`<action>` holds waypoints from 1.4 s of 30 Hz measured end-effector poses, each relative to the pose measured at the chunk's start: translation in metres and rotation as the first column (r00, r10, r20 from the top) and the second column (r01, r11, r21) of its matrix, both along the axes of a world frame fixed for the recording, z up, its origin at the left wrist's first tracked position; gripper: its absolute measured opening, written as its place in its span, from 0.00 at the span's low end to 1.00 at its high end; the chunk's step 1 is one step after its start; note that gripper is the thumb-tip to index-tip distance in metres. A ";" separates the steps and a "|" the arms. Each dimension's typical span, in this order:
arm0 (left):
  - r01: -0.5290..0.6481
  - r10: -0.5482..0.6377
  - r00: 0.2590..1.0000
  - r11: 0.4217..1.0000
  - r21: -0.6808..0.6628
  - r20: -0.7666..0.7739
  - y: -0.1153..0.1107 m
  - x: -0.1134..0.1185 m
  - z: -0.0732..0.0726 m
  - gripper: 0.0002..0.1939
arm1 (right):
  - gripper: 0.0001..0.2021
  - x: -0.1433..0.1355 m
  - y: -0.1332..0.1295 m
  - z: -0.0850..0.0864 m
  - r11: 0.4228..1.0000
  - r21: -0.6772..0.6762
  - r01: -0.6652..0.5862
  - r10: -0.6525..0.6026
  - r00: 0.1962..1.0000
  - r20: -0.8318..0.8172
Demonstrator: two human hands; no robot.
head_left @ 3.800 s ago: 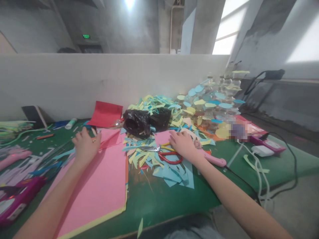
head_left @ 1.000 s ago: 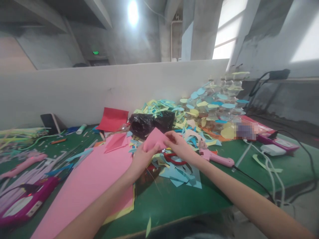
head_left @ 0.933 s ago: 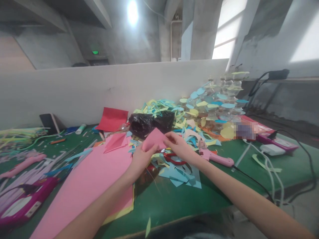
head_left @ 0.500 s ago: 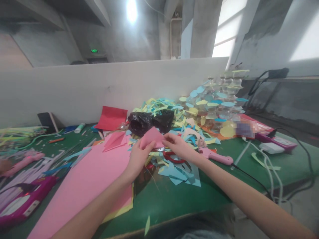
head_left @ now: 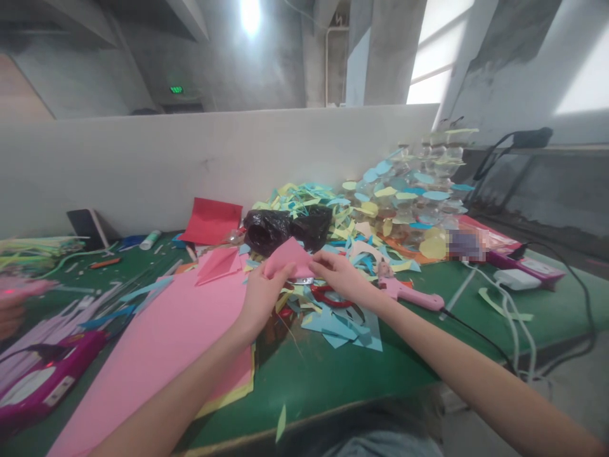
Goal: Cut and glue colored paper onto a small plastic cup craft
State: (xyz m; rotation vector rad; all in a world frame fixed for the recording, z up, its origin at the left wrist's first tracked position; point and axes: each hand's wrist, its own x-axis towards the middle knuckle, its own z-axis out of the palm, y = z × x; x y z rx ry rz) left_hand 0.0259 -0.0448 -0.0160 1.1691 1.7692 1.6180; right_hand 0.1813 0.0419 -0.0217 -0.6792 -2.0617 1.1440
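A small piece of pink paper (head_left: 287,257) is held up in front of me, apparently folded. My left hand (head_left: 266,293) grips its lower left side, thumb laid across the front. At its right edge the fingertips of my right hand (head_left: 339,271) are pinched together on the paper. Just under my right hand lie red-handled scissors (head_left: 328,299), partly covered by scraps. Blue paper scraps (head_left: 335,325) are spread below them. Large pink sheets (head_left: 190,330) lie under and beside my left forearm, with a folded pink piece (head_left: 217,265) on top.
Black plastic bags (head_left: 269,230) and a heap of paper strips (head_left: 304,195) stand behind my hands. A pink glue gun (head_left: 419,297) lies right, near clear stacked shapes with paper discs (head_left: 423,195). At far left another person's hand (head_left: 10,314) holds a pink glue gun (head_left: 23,287).
My hands keep hold of the pink paper, almost unmoved; its top edge looks slightly more rounded. The other person's hand and glue gun have moved up and left. The view has shifted slightly.
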 end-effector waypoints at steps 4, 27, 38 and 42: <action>-0.009 0.009 1.000 1.000 0.002 -0.008 0.000 0.000 0.000 0.17 | 0.11 0.001 -0.001 0.001 1.000 -0.012 -0.010 0.010 1.000 -0.006; 0.068 -0.062 0.995 0.995 0.074 -0.083 0.008 -0.015 -0.006 0.23 | 0.13 -0.002 0.008 0.000 0.998 -0.053 0.017 -0.021 0.997 -0.075; 0.127 -0.106 0.974 0.987 0.096 -0.200 0.014 -0.031 -0.012 0.19 | 0.13 -0.004 0.020 -0.008 0.996 -0.085 0.039 -0.050 0.990 -0.129; 0.080 -0.058 0.966 0.994 0.078 -0.251 0.014 -0.030 -0.012 0.19 | 0.12 -0.006 0.017 -0.008 0.986 -0.148 0.079 -0.098 0.987 -0.130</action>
